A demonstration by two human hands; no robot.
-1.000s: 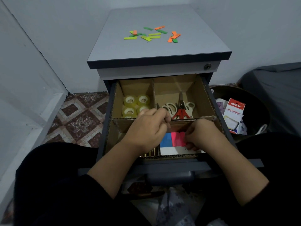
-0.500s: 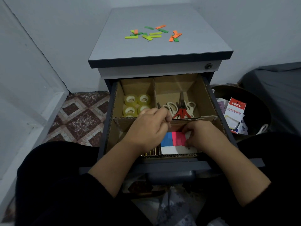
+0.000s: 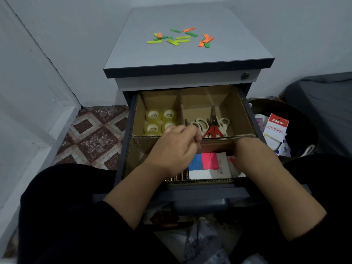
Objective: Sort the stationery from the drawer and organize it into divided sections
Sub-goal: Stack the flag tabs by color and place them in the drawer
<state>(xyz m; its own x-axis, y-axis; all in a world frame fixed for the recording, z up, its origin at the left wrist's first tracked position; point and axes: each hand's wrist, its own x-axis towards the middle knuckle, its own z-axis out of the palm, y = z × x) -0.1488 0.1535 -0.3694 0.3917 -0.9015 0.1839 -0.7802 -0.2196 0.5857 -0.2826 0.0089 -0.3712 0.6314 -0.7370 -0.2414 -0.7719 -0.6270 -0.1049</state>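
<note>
The drawer is open and split by a cardboard divider into sections. Several tape rolls fill the back left section, and scissors lie in the back right one. Blue and pink sticky-note packs lie in the front right section. My left hand has its fingers curled over the divider's top edge, above gold items in the front left section. My right hand reaches down into the front right section and grips a white packet; its fingertips are hidden.
Loose green, yellow and orange strips lie scattered on the cabinet top. A dark bin holding stationery packs stands right of the drawer. A wall and tiled floor are to the left.
My right hand has shifted to the right inside the front right section, uncovering more of the white packet beside the pink pack. My left hand has stayed at the divider.
</note>
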